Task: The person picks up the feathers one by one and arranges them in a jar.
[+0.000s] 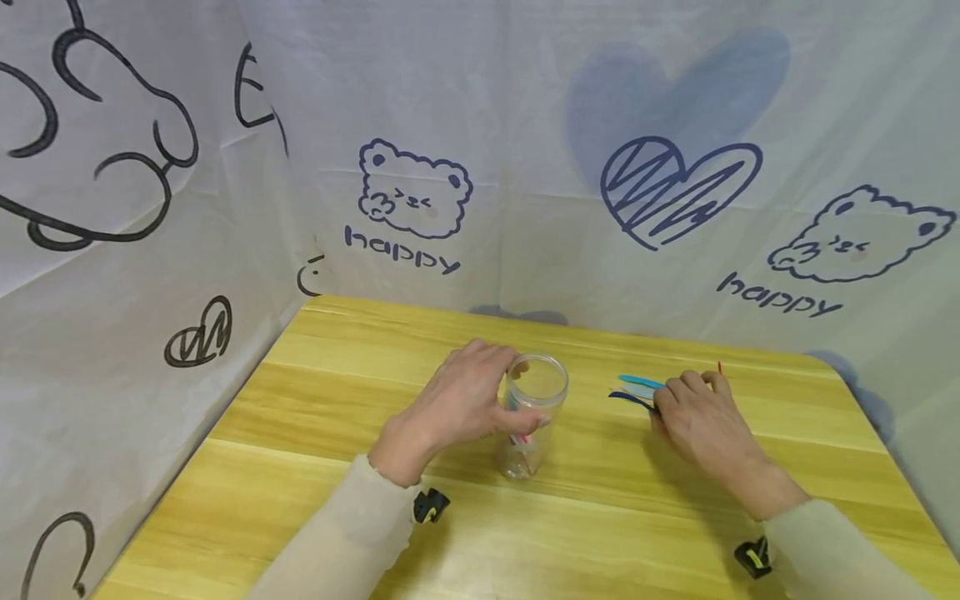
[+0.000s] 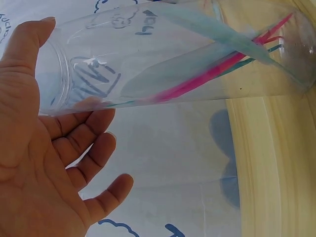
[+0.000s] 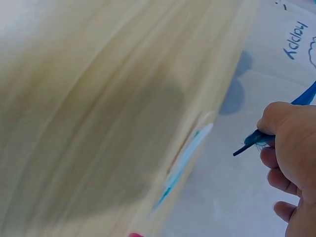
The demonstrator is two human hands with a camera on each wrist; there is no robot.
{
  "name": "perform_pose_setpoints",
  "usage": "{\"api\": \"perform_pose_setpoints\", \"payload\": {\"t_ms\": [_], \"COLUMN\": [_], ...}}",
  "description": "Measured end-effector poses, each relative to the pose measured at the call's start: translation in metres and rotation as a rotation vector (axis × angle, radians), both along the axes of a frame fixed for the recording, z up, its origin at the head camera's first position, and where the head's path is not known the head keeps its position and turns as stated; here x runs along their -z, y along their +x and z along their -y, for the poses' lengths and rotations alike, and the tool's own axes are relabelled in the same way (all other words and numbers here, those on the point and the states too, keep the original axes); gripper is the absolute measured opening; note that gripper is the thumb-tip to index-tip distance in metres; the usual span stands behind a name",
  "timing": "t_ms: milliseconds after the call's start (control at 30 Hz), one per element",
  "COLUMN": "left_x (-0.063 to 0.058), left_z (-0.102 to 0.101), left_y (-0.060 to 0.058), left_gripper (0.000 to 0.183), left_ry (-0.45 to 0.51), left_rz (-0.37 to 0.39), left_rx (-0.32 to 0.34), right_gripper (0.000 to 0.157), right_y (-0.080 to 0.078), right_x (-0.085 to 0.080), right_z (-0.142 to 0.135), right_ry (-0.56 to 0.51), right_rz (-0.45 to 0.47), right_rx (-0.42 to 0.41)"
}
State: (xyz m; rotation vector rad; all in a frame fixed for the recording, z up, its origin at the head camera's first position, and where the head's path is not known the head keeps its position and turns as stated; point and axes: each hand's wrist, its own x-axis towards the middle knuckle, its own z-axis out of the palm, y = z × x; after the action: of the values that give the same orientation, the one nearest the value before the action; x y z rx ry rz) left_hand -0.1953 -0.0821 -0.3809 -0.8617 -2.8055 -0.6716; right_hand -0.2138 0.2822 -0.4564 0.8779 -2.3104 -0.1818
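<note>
A clear plastic jar (image 1: 534, 425), open at the top, is held near its rim by my left hand (image 1: 468, 396). The thumb lies on one side of it and fingers on the other. Through its wall in the left wrist view, pale teal feathers (image 2: 197, 29) and a pink feather (image 2: 202, 78) lie crossed. My right hand (image 1: 701, 421) pinches a dark blue feather (image 3: 253, 140) between thumb and fingers, its quill end sticking out. Beside this hand on the table is a light blue feather (image 3: 183, 163). A bright blue feather (image 1: 640, 381) shows just beyond the fingers.
The wooden table (image 1: 300, 500) ends at the back against a white cloth (image 1: 525, 100) with drawn bears and hearts. A red tip (image 1: 720, 367) shows behind the right hand. A pink bit (image 3: 136, 235) sits at the lower edge of the right wrist view.
</note>
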Motion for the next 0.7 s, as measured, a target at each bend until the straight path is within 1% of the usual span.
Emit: {"api": "perform_pose_setpoints", "payload": {"t_ms": [200, 400, 533, 700], "left_x": [0.000, -0.002, -0.003, -0.004], "left_z": [0.000, 0.000, 0.000, 0.000], "left_y": [0.001, 0.003, 0.003, 0.003], "left_gripper": [0.066, 0.073, 0.078, 0.079], "left_ry": [-0.008, 0.009, 0.014, 0.017], "left_rz": [-0.014, -0.007, -0.025, -0.048], "left_rx": [-0.002, 0.004, 0.018, 0.033], "right_gripper": [0.048, 0.047, 0.045, 0.034], "right_y": [0.005, 0.010, 0.014, 0.014], "right_x": [-0.018, -0.039, -0.054, -0.075], "right_z": [0.009, 0.021, 0.031, 0.047], "right_ry": [-0.026, -0.064, -0.095, -0.148], "right_rz": [-0.022, -0.051, -0.034, -0.005], "right_rx": [-0.018, -0.054, -0.072, -0.089]}}
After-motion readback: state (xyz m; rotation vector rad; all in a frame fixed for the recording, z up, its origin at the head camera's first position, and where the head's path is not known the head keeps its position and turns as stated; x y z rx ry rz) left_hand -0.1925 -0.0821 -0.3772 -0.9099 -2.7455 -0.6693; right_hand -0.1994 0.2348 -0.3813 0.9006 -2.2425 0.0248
